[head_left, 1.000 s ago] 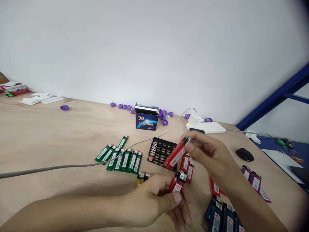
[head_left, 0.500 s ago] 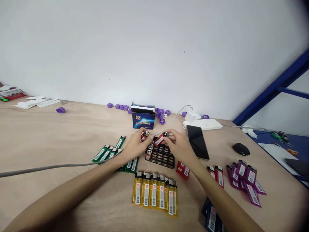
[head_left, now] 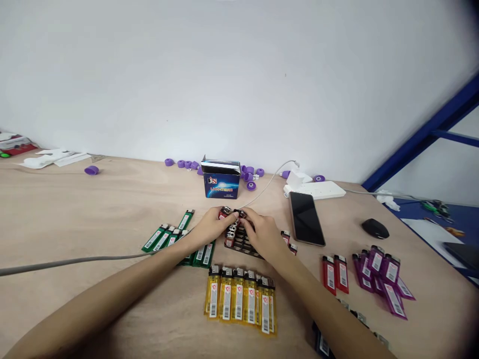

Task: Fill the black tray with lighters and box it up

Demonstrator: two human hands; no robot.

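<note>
A black slotted tray (head_left: 245, 248) lies on the table, with red lighters (head_left: 229, 242) standing upright along its left column. My left hand (head_left: 209, 227) is closed at the tray's far left corner, holding a red lighter (head_left: 223, 213) in its fingers; its thumb reaches over the standing lighters. Over the tray, my right hand (head_left: 264, 233) pinches another lighter at the row's far end; only its dark top (head_left: 241, 213) shows, and the fingers hide the rest. How deep that lighter sits in its slot cannot be seen.
Yellow lighters (head_left: 238, 299) lie nearest me, green ones (head_left: 153, 239) left, purple (head_left: 391, 279) and red ones (head_left: 335, 274) right. A blue lighter box (head_left: 221, 185) stands behind the tray. A phone (head_left: 307, 219), power strip (head_left: 318, 190) and mouse (head_left: 375, 228) lie right. A grey cable (head_left: 75, 262) passes left.
The lighter in my right hand has gone from lying slanted above the tray to the far end of the red row. My right hand has shifted left; my left hand stays nearly in place.
</note>
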